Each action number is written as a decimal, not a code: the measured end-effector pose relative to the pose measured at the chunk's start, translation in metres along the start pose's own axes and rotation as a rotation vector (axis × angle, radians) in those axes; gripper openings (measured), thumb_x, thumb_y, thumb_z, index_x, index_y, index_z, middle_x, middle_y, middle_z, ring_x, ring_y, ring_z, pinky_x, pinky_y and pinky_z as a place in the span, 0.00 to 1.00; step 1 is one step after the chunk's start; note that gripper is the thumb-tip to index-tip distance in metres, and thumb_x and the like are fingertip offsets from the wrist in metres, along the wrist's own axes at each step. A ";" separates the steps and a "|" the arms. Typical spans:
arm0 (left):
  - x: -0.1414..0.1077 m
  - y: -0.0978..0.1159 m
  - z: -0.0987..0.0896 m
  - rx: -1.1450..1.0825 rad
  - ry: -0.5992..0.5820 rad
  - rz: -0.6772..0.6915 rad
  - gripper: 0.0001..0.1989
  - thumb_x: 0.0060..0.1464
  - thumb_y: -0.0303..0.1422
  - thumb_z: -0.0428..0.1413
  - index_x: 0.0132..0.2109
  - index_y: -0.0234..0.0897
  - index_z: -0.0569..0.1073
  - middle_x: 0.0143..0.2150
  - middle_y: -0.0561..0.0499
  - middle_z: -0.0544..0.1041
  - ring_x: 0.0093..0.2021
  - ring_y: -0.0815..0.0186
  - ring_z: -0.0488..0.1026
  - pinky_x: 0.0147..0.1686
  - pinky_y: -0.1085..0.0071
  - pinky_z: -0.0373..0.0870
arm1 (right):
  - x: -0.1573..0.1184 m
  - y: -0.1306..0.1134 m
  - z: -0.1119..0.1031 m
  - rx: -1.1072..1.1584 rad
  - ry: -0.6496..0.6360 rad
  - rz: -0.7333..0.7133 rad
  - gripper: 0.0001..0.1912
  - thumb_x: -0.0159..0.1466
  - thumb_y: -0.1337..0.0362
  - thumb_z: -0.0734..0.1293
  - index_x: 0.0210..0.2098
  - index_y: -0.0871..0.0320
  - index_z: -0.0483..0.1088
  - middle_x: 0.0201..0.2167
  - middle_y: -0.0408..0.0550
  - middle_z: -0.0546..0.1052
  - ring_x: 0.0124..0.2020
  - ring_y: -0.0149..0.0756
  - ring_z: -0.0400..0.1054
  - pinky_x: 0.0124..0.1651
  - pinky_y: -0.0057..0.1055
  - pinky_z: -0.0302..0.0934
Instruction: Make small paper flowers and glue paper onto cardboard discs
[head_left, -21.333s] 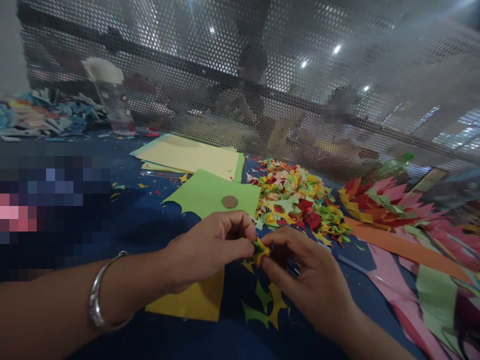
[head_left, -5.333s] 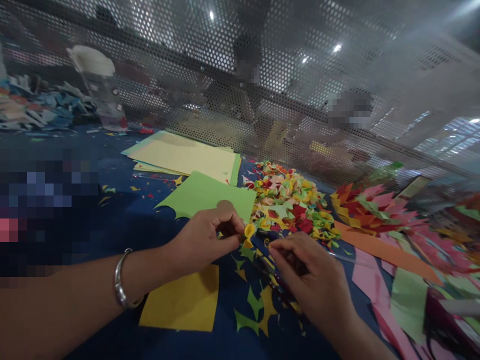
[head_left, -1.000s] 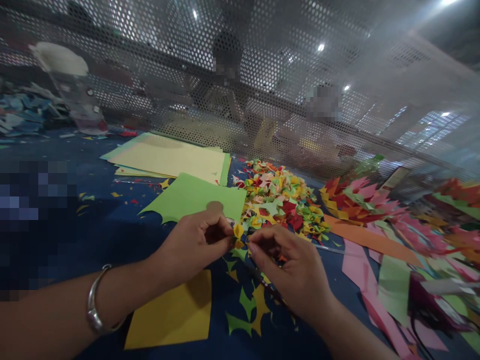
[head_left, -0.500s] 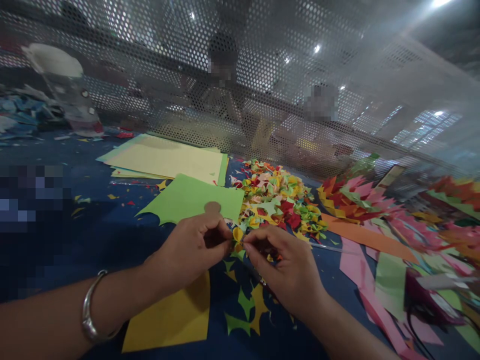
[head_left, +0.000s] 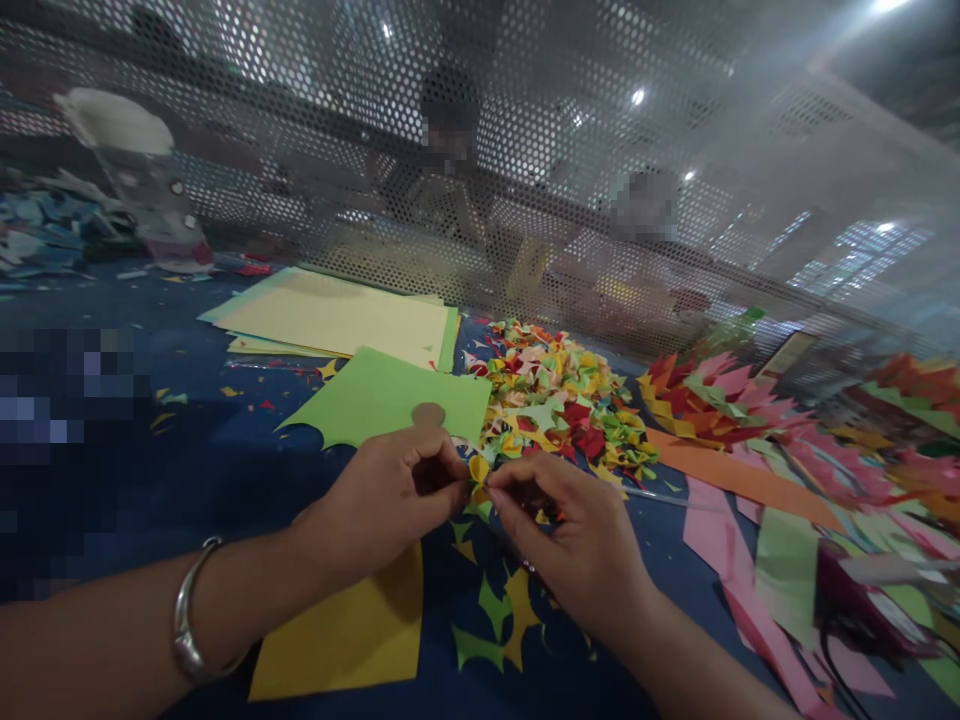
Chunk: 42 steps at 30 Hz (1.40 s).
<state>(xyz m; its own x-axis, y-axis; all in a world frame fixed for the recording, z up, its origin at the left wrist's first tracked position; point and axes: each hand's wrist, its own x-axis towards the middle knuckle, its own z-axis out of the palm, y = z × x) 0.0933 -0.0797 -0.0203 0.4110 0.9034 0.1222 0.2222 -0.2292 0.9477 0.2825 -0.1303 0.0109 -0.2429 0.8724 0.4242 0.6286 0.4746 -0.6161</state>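
A small folded yellow paper piece (head_left: 478, 468) is pinched between my two hands at the middle of the head view. My left hand (head_left: 390, 500), with a silver bangle on its wrist, grips the piece's left side between thumb and fingers. On the opposite side, the thumb and fingertips of my right hand (head_left: 574, 530) close on its right edge. Behind my left hand lies a green paper sheet (head_left: 397, 390) with scalloped edges, and a round brown disc (head_left: 428, 414) shows over it. A yellow sheet (head_left: 352, 645) lies partly under my left forearm.
Small folded colored papers (head_left: 570, 385) form a heap beyond my right hand. Cut scraps (head_left: 484, 650) lie below. Stacked pale sheets (head_left: 352, 315) sit at the back, before a perforated metal screen (head_left: 322, 130). Paper strips (head_left: 784, 570) and a dark purple object (head_left: 862, 610) are right.
Both hands keep their pinch on the yellow paper piece, almost unmoved. The whole view has shifted very slightly.
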 end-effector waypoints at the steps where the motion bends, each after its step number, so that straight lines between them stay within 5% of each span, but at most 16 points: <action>1: 0.000 0.000 0.000 -0.009 0.001 -0.006 0.05 0.49 0.33 0.59 0.31 0.36 0.74 0.26 0.55 0.72 0.28 0.70 0.67 0.29 0.75 0.63 | 0.000 0.000 0.000 0.000 -0.001 0.003 0.04 0.64 0.71 0.66 0.35 0.57 0.73 0.29 0.41 0.76 0.28 0.27 0.69 0.32 0.23 0.62; 25: 0.001 0.004 0.002 -0.285 0.053 -0.090 0.07 0.43 0.33 0.61 0.29 0.37 0.70 0.26 0.55 0.72 0.28 0.69 0.70 0.31 0.72 0.68 | 0.000 0.007 0.001 -0.009 0.002 0.149 0.04 0.64 0.63 0.68 0.36 0.56 0.73 0.27 0.42 0.75 0.26 0.29 0.69 0.28 0.23 0.62; 42: -0.004 0.011 -0.004 -0.267 0.028 -0.017 0.08 0.50 0.32 0.58 0.38 0.39 0.67 0.33 0.55 0.72 0.32 0.69 0.70 0.33 0.72 0.67 | 0.000 0.005 -0.002 -0.103 -0.005 0.071 0.06 0.64 0.67 0.65 0.30 0.57 0.70 0.22 0.40 0.71 0.21 0.28 0.63 0.26 0.24 0.55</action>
<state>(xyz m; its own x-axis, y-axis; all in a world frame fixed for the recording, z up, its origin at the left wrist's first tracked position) 0.0911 -0.0842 -0.0092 0.3840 0.9168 0.1101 -0.0133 -0.1138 0.9934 0.2867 -0.1281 0.0090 -0.1983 0.9041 0.3784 0.7172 0.3970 -0.5727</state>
